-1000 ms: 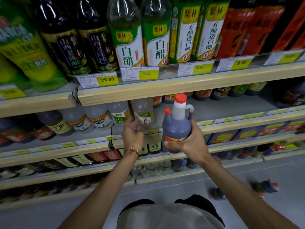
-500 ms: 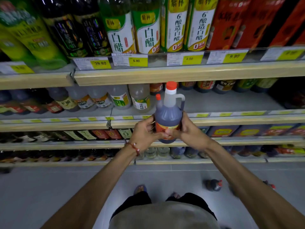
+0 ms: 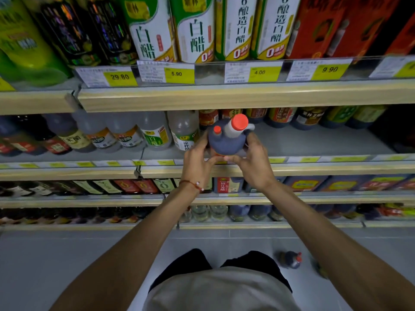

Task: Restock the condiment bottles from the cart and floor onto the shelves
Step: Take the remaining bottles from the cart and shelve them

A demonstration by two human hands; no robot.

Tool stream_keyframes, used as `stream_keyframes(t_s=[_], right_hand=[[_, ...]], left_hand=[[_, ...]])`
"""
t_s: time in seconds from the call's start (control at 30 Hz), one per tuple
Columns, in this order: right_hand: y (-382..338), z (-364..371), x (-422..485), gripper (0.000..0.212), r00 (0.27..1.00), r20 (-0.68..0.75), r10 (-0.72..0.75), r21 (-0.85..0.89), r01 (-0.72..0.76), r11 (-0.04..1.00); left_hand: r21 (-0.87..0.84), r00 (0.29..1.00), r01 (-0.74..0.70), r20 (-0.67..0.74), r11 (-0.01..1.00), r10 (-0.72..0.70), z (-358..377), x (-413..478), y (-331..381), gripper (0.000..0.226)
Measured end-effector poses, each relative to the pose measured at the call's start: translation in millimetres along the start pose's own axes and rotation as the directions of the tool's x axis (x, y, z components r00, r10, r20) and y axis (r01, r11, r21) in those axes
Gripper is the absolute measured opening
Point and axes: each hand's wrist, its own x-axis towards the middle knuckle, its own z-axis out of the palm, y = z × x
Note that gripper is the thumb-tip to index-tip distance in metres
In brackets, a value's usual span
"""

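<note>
The left grip and right grip both grasp a dark plastic jug with a white neck, side handle and red cap, fingers curled round its lower body from either side. A smaller red cap shows just beside the neck. The jug stands upright at the front of the wood-edged middle shelf, right of the clear white-vinegar bottles; whether its base rests there is hidden. Another dark red-capped bottle lies on the grey floor.

On the top shelf rail your price tags read 29.80, 5.90, 4.00, 9.90; the green-labelled bottles above read 白醋.
</note>
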Motion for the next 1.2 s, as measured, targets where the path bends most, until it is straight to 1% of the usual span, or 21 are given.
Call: stream_keyframes(t_s=[0.1,0.27,0.37,0.53,0.67,0.77,0.83,0.87,0.93,0.97,1.0,1.03,1.1,1.13,1.2], right_hand=[[8,13,15,0.058,0.998,-0.065,-0.004,0.083,0.01,0.997],[29,31,39,0.065,0.996,-0.089,-0.014,0.136,0.026,0.99],[42,39,47,0.067,0.998,-0.055,-0.008,0.157,0.017,0.987],[44,52,60,0.069,0.998,-0.046,0.035,0.255,-0.023,0.967],[45,61,65,0.08,0.997,-0.062,0.053,0.268,-0.035,0.963],[47,65,61,0.082,0.995,-0.075,0.073,0.233,-0.053,0.971],[42,65,53,0.074,0.989,-0.104,0.102,0.177,-0.083,0.981],[39,65,47,0.066,0.983,-0.147,0.111,0.123,-0.093,0.988],[32,67,31,0.051,0.942,-0.311,0.126,0.017,-0.127,0.992],[29,70,23,0.044,0.919,-0.375,0.122,0.0,-0.131,0.991],[24,73,15,0.039,0.91,-0.4,0.109,-0.004,-0.12,0.993],[19,76,9,0.036,0.914,-0.395,0.091,-0.011,-0.104,0.995],[10,85,4,0.034,0.943,-0.328,0.063,-0.016,-0.072,0.997],[5,90,5,0.034,0.957,-0.285,0.059,-0.009,-0.064,0.998],[-3,99,9,0.037,0.979,-0.195,0.065,0.01,-0.064,0.998]], left_hand=[[0.014,1.0,-0.023,0.0,1.0,0.023,9,19,-15,0.071],[0.126,0.999,-0.049,-0.005,0.991,0.051,22,39,-44,0.07],[0.11,0.999,-0.053,0.0,0.992,0.053,25,43,-60,0.071],[0.071,0.997,-0.057,-0.046,0.996,0.06,29,51,-68,0.065],[0.093,0.997,-0.05,-0.056,0.994,0.055,27,56,-72,0.059],[0.169,0.991,-0.07,-0.097,0.983,0.088,25,52,-77,0.051],[0.172,0.992,-0.058,-0.103,0.983,0.076,23,47,-78,0.048],[0.146,0.994,-0.043,-0.092,0.988,0.057,21,43,-80,0.048],[0.053,0.996,0.012,-0.09,0.999,-0.007,15,33,-81,0.045],[0.018,0.992,0.046,-0.117,0.999,-0.044,11,27,-83,0.041],[-0.009,0.984,0.078,-0.158,0.997,-0.079,6,22,-84,0.036],[-0.029,0.974,0.104,-0.198,0.994,-0.108,0,16,-84,0.031],[-0.074,0.95,0.137,-0.272,0.988,-0.152,-13,9,-84,0.026],[-0.092,0.937,0.146,-0.307,0.985,-0.168,-19,8,-84,0.026],[-0.092,0.915,0.145,-0.367,0.985,-0.169,-30,10,-84,0.036]])
